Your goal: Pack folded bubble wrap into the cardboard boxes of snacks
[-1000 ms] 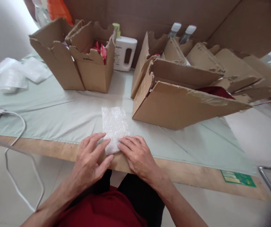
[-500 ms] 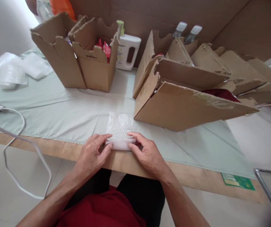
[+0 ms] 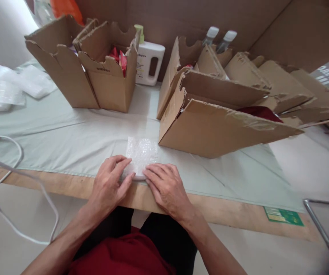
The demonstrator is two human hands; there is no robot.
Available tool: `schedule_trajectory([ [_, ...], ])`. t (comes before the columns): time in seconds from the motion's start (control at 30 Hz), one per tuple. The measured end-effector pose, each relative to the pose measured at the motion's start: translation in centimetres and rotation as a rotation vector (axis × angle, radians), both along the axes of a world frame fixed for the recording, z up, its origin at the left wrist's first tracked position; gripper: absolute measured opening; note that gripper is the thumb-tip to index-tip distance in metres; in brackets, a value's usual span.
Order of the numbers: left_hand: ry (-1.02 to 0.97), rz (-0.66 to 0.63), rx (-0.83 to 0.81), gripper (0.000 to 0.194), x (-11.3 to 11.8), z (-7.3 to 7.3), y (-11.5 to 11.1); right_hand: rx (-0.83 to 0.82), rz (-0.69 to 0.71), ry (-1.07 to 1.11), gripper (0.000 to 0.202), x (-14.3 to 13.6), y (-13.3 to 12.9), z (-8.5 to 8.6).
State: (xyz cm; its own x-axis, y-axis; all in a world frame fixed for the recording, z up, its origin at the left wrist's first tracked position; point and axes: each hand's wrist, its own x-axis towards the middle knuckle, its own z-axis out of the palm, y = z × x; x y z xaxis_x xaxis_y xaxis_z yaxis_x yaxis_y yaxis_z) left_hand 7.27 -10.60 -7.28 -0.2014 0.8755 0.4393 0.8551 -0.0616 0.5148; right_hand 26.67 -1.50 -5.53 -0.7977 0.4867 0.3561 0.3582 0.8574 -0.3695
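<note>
A sheet of clear bubble wrap (image 3: 142, 152) lies at the near edge of the table, its near end folded into a flat bundle. What is inside the fold, if anything, I cannot make out. My left hand (image 3: 109, 179) holds the left end of the fold, thumb in front and fingers on top. Across the right part of the fold, my right hand (image 3: 167, 187) lies with its fingers stretched out flat on the plastic. The far part of the sheet spreads loose on the cloth.
Cardboard boxes (image 3: 111, 89) stand at the back left, and more cardboard holders (image 3: 210, 130) at the right. Between them is a white pump bottle (image 3: 149, 63). Bubble wrap packets (image 3: 6, 89) lie far left, above a white cable (image 3: 23, 172). A metal bar (image 3: 321, 225) is at lower right.
My right hand has moved left, from pinching the fold's right end to lying flat on it. My left hand stays at the left end. The view has shifted slightly.
</note>
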Motion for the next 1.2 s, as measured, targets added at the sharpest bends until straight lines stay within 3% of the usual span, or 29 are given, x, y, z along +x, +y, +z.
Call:
schedule_trajectory([
  [0.13, -0.066, -0.165, -0.016, 0.030, -0.2, 0.9, -1.2, -0.209, -0.006, 0.030, 0.023, 0.0, 0.4, 0.4],
  [0.23, -0.106, -0.161, -0.074, 0.032, -0.4, 1.1, -1.0, -0.335, -0.051, -0.013, 0.025, 0.3, 0.5, 0.8],
  [0.3, -0.088, -0.122, -0.082, 0.029, -0.5, 0.8, -0.2, -0.280, -0.137, -0.013, 0.025, 0.4, 0.4, 0.8],
  [0.4, -0.042, -0.062, -0.074, 0.026, -0.7, -0.1, 1.6, -0.060, -0.219, 0.010, 0.026, 0.3, 0.1, 0.7],
  [0.5, -0.063, 0.001, -0.103, 0.027, -0.8, -0.5, 2.8, 0.031, -0.126, -0.060, 0.028, -0.2, 0.0, 0.6],
  [0.6, -0.202, 0.080, -0.082, 0.030, -0.5, -0.2, 2.5, 0.004, -0.058, -0.118, 0.025, -1.1, 0.5, 0.3],
  [0.73, -0.671, 0.163, -0.085, 0.047, 0.8, 0.5, 0.0, -0.197, -0.204, 0.068, 0.023, -1.5, 1.1, 0.0],
  [0.83, -1.016, 0.092, -0.154, 0.060, 2.5, 0.7, -1.1, -0.446, -0.297, 0.200, 0.021, -1.4, 0.3, 0.1],
  [0.9, -1.135, 0.047, -0.175, 0.069, 3.5, 0.8, -1.0, -0.617, -0.294, 0.236, 0.017, -1.4, -0.7, 0.1],
  [0.97, -1.194, 0.022, -0.170, 0.074, 4.3, 0.9, -0.5, -0.729, -0.270, 0.255, 0.017, -1.2, -1.6, 0.1],
  [1.07, -1.174, 0.002, -0.129, 0.072, 4.9, 1.3, -0.1, -0.673, -0.279, 0.284, 0.017, -0.2, -2.0, 0.5],
  [1.13, -1.076, -0.013, -0.106, 0.070, 5.1, 1.5, -0.2, -0.643, -0.295, 0.289, 0.033, 0.8, -1.5, 1.2],
  [1.2, -0.939, -0.061, -0.129, 0.069, 5.3, 1.7, -0.5, -0.746, -0.265, 0.276, 0.060, 1.8, -0.8, 2.3],
])
